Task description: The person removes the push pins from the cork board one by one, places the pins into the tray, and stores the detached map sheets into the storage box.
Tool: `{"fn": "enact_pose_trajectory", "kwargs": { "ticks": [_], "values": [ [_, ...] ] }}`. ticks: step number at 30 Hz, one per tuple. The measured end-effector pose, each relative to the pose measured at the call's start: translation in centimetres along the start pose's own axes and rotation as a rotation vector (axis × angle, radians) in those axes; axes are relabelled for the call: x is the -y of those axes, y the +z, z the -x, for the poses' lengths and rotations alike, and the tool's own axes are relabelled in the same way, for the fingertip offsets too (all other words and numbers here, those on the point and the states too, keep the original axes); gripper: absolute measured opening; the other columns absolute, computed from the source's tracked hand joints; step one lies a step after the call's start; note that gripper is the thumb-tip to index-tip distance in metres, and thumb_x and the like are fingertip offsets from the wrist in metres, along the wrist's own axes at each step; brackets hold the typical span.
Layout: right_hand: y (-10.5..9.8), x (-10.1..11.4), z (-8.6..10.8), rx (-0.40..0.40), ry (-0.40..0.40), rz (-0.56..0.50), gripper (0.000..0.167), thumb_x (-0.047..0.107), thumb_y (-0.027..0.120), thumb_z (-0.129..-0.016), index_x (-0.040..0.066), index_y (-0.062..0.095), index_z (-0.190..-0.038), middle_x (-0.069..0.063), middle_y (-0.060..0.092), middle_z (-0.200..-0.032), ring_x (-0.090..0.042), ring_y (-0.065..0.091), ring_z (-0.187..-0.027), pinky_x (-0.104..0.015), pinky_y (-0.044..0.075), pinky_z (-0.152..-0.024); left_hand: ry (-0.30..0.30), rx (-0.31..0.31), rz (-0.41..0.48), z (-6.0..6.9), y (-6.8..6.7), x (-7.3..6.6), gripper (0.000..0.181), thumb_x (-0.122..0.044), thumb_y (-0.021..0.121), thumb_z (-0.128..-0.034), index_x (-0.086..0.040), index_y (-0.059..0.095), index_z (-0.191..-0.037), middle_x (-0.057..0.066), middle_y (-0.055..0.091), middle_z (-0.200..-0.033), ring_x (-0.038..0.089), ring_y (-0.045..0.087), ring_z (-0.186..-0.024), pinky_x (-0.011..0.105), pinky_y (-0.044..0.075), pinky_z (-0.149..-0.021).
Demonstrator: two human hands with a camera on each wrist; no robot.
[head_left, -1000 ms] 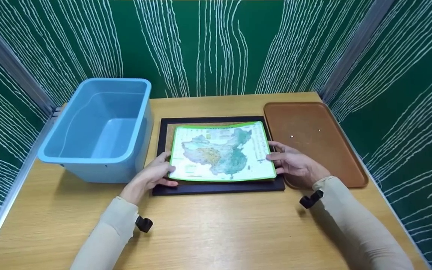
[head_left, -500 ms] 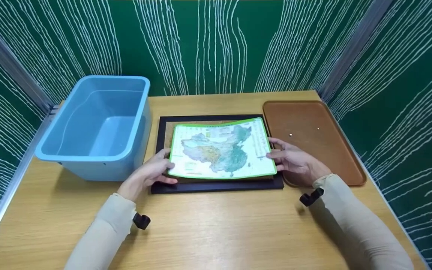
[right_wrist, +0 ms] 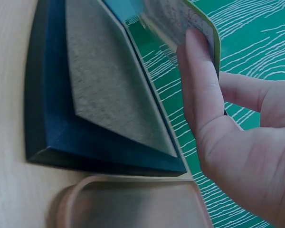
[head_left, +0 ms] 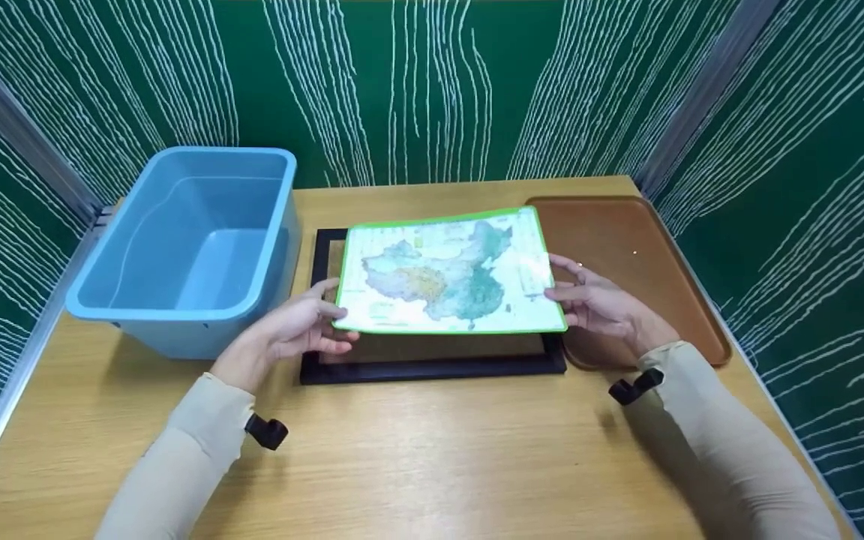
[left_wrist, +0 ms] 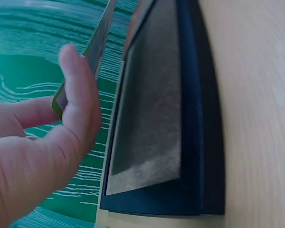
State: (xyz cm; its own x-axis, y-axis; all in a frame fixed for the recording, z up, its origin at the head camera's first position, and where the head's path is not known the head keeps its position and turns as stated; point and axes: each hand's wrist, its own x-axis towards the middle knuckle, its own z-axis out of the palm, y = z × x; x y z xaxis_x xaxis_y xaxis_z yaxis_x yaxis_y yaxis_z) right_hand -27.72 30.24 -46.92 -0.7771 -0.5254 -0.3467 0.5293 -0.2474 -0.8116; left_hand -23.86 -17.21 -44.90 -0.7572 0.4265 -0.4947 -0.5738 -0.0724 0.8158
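Observation:
A thin map sheet (head_left: 439, 277) with a bright green border is held up above a black-edged board (head_left: 432, 373). Its left edge is pinched by my left hand (head_left: 293, 326), thumb on top. On the opposite edge, my right hand (head_left: 601, 304) pinches it between thumb and fingers. Both wrist views show a gap between the sheet (left_wrist: 97, 45) and the board's brown, cork-like face (left_wrist: 147, 104). In the head view the sheet covers most of that face and the board's far edge.
A deep blue plastic tub (head_left: 169, 311) stands at the left. On the right lies a brown tray (head_left: 657, 315) beside the board, with small shiny bits (head_left: 634, 253) on it. Green walls with white streaks enclose the wooden table (head_left: 432, 457).
Both hands have raised the map sheet off the board, shifting it slightly away from me and to the right. More of the board's near part now shows.

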Motion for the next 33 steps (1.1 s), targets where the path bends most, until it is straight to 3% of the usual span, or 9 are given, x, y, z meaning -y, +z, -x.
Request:
{"fn": "enact_pose_trajectory", "kwargs": {
  "ticks": [4,12,26,33],
  "values": [
    [0.2,0.7,0.6,0.002,-0.024,-0.054,0.075,-0.002,0.054,-0.103,0.029,0.017,-0.16,-0.019,0.062,-0.134,-0.032,0.069,-0.109,-0.044,0.059,-0.082,0.026,0.05,0.053,0.4,0.1,-0.7,0.077,-0.005,0.046,-0.1037,-0.026,0.003,-0.164,0.024,0.062,-0.13,0.026,0.071,-0.083,0.036,0.061,-0.073],
    [0.1,1.2,1.2,0.038,-0.047,-0.088,0.074,-0.003,0.049,-0.104,0.028,0.015,-0.161,-0.019,0.063,-0.133,-0.032,0.069,-0.108,-0.044,0.059,-0.081,0.058,0.119,0.031,0.8,0.5,-1.4,0.056,-0.002,0.043,-0.1033,-0.011,0.027,-0.156,0.022,0.062,-0.129,0.026,0.07,-0.082,0.036,0.061,-0.071],
    [0.8,1.7,1.2,0.087,-0.088,-0.123,0.074,-0.007,0.046,-0.104,0.026,0.014,-0.162,-0.02,0.063,-0.13,-0.033,0.069,-0.108,-0.044,0.059,-0.081,0.115,0.149,-0.048,3.1,0.8,-4.2,0.055,-0.006,0.048,-0.1035,-0.014,0.032,-0.156,0.023,0.058,-0.137,0.026,0.068,-0.087,0.034,0.06,-0.07],
    [2.2,2.3,0.9,0.126,-0.117,-0.126,0.073,-0.007,0.044,-0.105,0.025,0.011,-0.161,-0.021,0.064,-0.129,-0.034,0.07,-0.105,-0.045,0.059,-0.08,0.141,0.163,-0.105,5.2,0.6,-6.5,0.057,-0.009,0.049,-0.1051,-0.017,0.029,-0.158,0.021,0.056,-0.142,0.029,0.067,-0.095,0.036,0.061,-0.074]
  ]
}}
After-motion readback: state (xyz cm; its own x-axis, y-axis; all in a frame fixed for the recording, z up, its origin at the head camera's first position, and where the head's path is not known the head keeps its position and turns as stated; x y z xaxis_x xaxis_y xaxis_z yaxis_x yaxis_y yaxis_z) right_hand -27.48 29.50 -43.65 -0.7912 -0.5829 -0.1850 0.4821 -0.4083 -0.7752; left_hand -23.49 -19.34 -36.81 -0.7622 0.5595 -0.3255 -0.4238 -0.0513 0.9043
